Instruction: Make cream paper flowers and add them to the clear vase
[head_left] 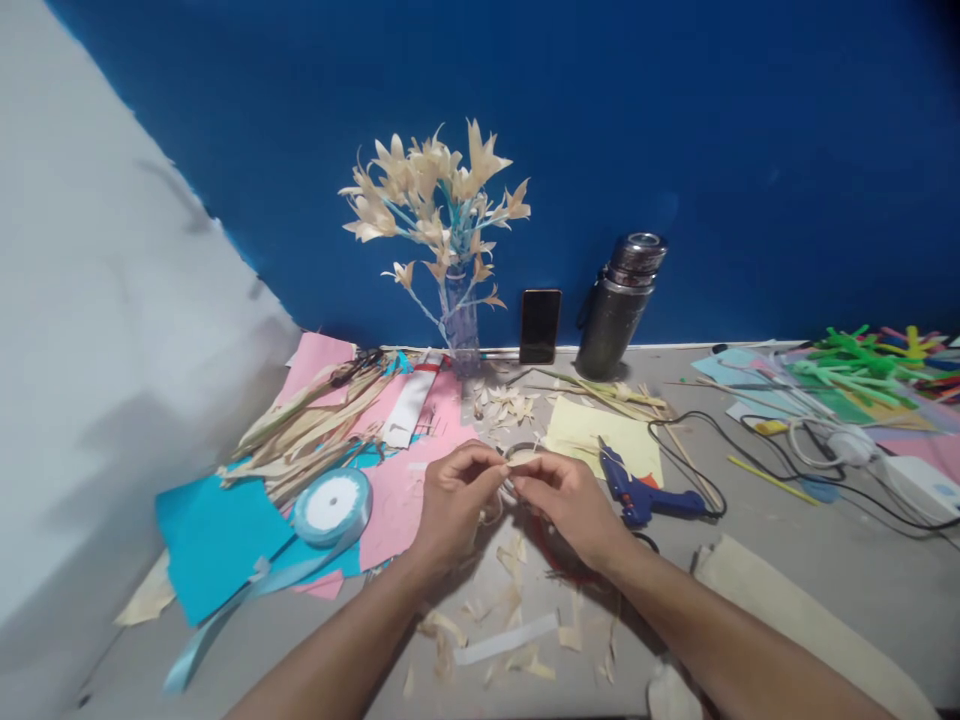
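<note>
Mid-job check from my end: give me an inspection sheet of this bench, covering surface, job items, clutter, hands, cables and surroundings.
Surface: grey table, pale scraps scattered on it.
Job items: pale strip at the fingertips; pale flowers in a purplish vase; blue glue gun lying partly over a yellow sheet.
Clutter: ribbon spool and blue paper at left; green pipe cleaners at far right.
Left grip: left hand pinches the strip.
Right grip: right hand pinches it too.
Cables: black cable loops beside the glue gun; white power strip at right.
Surroundings: blue wall behind; phone and flask before it.
Other people: nothing seen.
</note>
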